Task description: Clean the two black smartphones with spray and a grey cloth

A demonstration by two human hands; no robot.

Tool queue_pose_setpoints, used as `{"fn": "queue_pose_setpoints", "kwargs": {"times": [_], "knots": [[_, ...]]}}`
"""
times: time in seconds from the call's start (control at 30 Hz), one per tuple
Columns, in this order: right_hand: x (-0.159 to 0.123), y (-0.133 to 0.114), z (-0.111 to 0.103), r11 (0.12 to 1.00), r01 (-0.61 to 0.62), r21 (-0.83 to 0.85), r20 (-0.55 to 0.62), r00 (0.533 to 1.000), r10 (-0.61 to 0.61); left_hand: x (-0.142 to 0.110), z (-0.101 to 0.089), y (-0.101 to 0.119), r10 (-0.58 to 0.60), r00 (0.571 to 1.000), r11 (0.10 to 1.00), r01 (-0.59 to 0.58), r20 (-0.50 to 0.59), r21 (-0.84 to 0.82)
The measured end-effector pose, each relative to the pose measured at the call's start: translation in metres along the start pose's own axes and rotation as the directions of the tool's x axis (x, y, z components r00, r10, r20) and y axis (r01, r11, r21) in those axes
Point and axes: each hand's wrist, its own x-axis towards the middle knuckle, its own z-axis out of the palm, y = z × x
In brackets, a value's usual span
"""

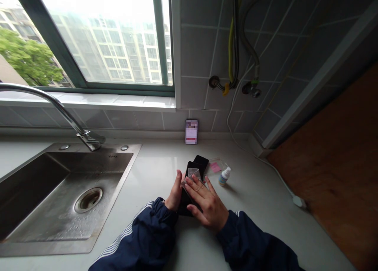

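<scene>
My left hand grips a dark, flat, phone-like device along its left side, thumb up. Across the device lies my right hand, its fingers stretched out and flat on a thin whitish wipe. The hands hide much of the device, so its exact kind is unclear. Just beyond it, a black phone-shaped object rests on the counter. To the right are a clear plastic piece with a pink patch and a small white-capped bottle, standing upright.
A lit phone leans upright against the tiled wall. On the left is a steel sink with a curved faucet below the window. A white cable runs down the wall to a plug on the pale counter.
</scene>
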Motion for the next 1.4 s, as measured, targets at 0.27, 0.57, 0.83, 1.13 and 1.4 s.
{"fn": "queue_pose_setpoints", "kwargs": {"times": [0.27, 0.57, 0.83, 1.13, 1.4], "knots": [[0.0, 0.009, 0.0, 0.984, -0.175, -0.034, -0.176, 0.97, 0.166, -0.001, -0.002, 0.0, -0.016, 0.998, 0.998, 0.019, 0.06, -0.063], [0.001, 0.01, -0.001, 0.986, -0.165, -0.011, -0.187, 0.969, 0.16, -0.001, 0.0, 0.001, -0.018, 0.999, 0.996, 0.022, 0.048, -0.086], [0.0, -0.003, -0.002, 0.999, -0.043, 0.01, -0.079, 0.996, 0.043, 0.001, -0.005, 0.009, 0.032, 0.999, 0.99, -0.036, -0.032, -0.137], [0.002, -0.011, -0.009, 0.993, 0.087, 0.074, -0.089, 0.993, -0.08, 0.002, -0.012, 0.015, 0.025, 0.997, 0.989, -0.035, -0.07, -0.147], [0.002, -0.011, -0.009, 0.993, 0.082, 0.084, -0.072, 0.995, -0.076, 0.004, -0.015, 0.015, 0.036, 0.996, 0.989, -0.048, -0.085, -0.137]]}}
